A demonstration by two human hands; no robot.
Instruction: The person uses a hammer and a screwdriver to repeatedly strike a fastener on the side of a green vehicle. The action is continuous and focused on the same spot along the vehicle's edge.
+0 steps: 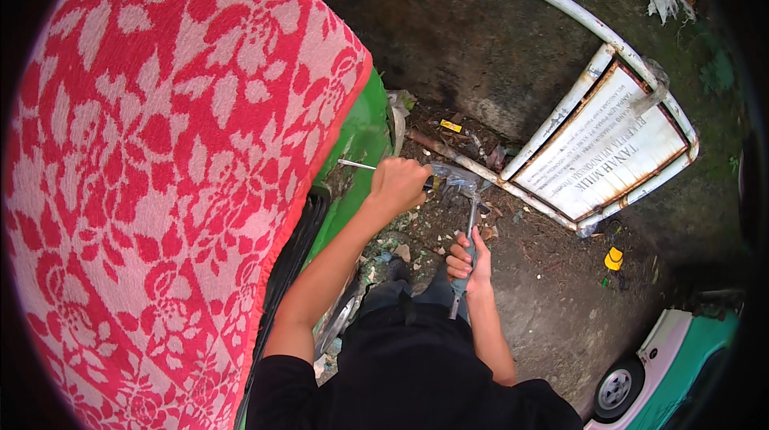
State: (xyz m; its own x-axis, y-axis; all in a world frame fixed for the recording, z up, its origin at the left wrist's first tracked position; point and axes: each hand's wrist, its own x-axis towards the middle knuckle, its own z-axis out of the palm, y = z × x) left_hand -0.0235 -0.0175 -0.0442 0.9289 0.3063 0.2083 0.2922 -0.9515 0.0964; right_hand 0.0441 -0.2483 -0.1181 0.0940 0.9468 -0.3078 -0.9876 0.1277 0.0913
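My left hand (399, 187) is closed around a screwdriver. Its thin metal shaft (358, 164) points left, with the tip at a worn, rust-brown patch (335, 177) on a green vehicle body panel (362, 130). Part of its dark handle shows past my fingers. Lower and to the right, my right hand (473, 264) grips what looks like a hammer by its grey handle (462, 282). The tool's metal head (475, 199) points away from me, apart from the screwdriver.
A red and pink floral cloth (184, 134) drapes over the vehicle at left. Beyond my hands, a rusty white metal frame holds a sign board (613, 142). Litter, a yellow scrap (613, 259) and paint chips lie on the ground. Another vehicle's wheel (618, 390) stands at lower right.
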